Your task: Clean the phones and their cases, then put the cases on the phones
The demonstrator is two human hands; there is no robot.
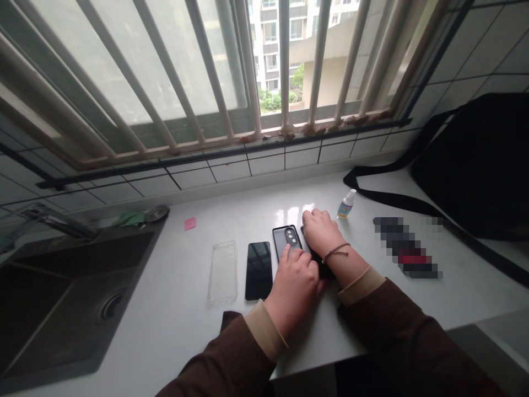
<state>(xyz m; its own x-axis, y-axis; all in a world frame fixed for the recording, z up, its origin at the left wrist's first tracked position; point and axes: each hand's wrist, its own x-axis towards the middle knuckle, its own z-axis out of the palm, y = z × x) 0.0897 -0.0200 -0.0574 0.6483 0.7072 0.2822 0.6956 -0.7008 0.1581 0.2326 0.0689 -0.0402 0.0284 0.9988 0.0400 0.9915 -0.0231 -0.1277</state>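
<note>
My left hand (295, 281) lies knuckles up on the near end of a black phone case (285, 238) with a camera cut-out, fingers curled onto it. Just to its right, my right hand (322, 231), a cord bracelet at the wrist, presses down on a dark flat object (324, 270) that it mostly hides; I cannot tell what the object is. A black phone (258, 270) lies screen up to the left of the case. Further left lies a clear phone case (223, 271). All rest on the pale counter (177, 309).
A dark sink (61, 298) with a tap is set into the counter at the left. A pink sticky note (190, 223) lies near the tiled wall. A small spray bottle (346, 204) stands right of my hands, then a blurred-out item (409, 247) and a black bag (475, 165) with a strap.
</note>
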